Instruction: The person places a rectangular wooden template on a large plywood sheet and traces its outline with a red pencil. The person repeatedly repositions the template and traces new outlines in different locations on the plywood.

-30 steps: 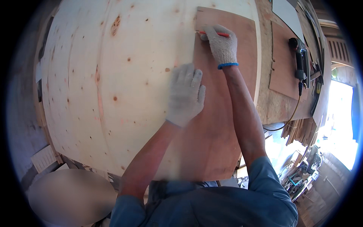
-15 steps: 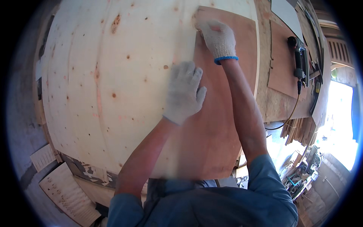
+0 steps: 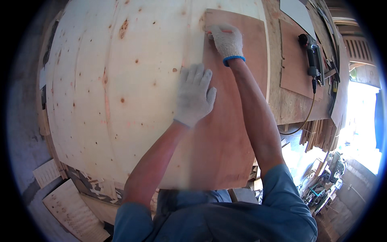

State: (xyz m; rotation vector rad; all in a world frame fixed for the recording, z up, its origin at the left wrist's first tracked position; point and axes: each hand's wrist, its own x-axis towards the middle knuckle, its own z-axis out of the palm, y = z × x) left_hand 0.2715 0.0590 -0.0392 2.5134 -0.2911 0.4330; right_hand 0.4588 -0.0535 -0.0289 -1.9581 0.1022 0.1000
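Note:
A long reddish-brown plywood panel (image 3: 234, 133) lies on a large pale plywood sheet (image 3: 125, 80) marked with knots and faint red lines. My left hand (image 3: 194, 94), in a whitish knit glove, rests flat across the panel's left edge with its fingers stretched out. Farther off, near the panel's far left corner, my right hand (image 3: 228, 40) wears a similar glove with a blue cuff. It is closed around a thin red pencil (image 3: 227, 31), whose tip points left at the panel's edge. The glove hides part of the pencil.
To the right, a dark power tool (image 3: 313, 60) with a cord lies on another brown board (image 3: 290, 60). A white sheet (image 3: 297, 16) and long strips lie beyond it. Thin wood strips (image 3: 316, 135) stick out below. Boards (image 3: 74, 209) lean at the lower left.
The view has shifted slightly, moving the panel and tool a little left in the picture. My right hand has turned a little, showing more of the pencil. My left hand stays flat.

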